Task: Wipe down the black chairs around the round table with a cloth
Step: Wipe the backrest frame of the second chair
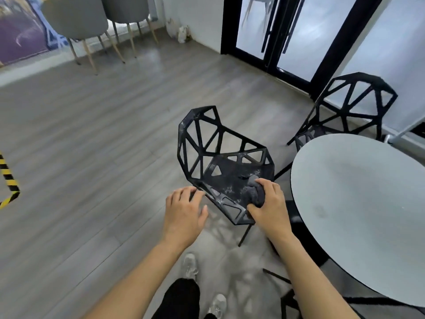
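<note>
Right hand (269, 204) curled around a bunched grey cloth (255, 192), pressing it onto the seat of the near black chair (220, 162), close to the seat's front right corner. Left hand (184, 210) spread, fingers relaxed, fingertips resting on the left front edge of the same seat. Pale smears and streaks across the seat and along the chair's lattice back. Chair just left of the round grey counter (358, 210), its seat near the counter's rim. Second black chair (351, 107) beyond the counter, its lattice back upright, in front of black-framed glass doors (292, 38). Two grey upholstered chairs (96, 19) with wooden legs well apart at far left. Grey plank floor (92, 134) underneath; yellow-and-black tape (8, 178) at the left edge. Light shoes (189, 264) and a dark trouser leg at the bottom.
</note>
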Demonstrator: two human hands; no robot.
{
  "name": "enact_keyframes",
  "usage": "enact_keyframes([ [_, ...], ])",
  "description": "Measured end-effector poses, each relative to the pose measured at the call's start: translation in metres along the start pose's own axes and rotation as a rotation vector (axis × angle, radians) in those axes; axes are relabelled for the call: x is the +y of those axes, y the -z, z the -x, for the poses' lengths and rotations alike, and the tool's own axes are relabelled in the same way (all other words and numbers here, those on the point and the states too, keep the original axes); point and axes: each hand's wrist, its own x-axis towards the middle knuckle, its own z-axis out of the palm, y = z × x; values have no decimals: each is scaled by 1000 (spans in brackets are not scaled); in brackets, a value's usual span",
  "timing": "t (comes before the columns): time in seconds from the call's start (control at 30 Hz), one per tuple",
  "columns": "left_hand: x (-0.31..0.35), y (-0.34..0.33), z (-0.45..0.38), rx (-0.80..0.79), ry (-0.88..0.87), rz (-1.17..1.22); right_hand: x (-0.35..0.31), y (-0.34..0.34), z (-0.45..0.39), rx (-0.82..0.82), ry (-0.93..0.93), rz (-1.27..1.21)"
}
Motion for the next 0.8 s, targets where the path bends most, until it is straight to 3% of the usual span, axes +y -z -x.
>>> enact_keyframes([
  [0.4,-47,-60,-152,-57,161,67,13,-58,-175,-132,-5,107],
  [0.6,-68,-120,-196,-167,191,57,57,-103,-259,-218,-29,215],
  [0.8,-75,-163,-202,-155,432,22,111,-155,-344,-349,41,308],
])
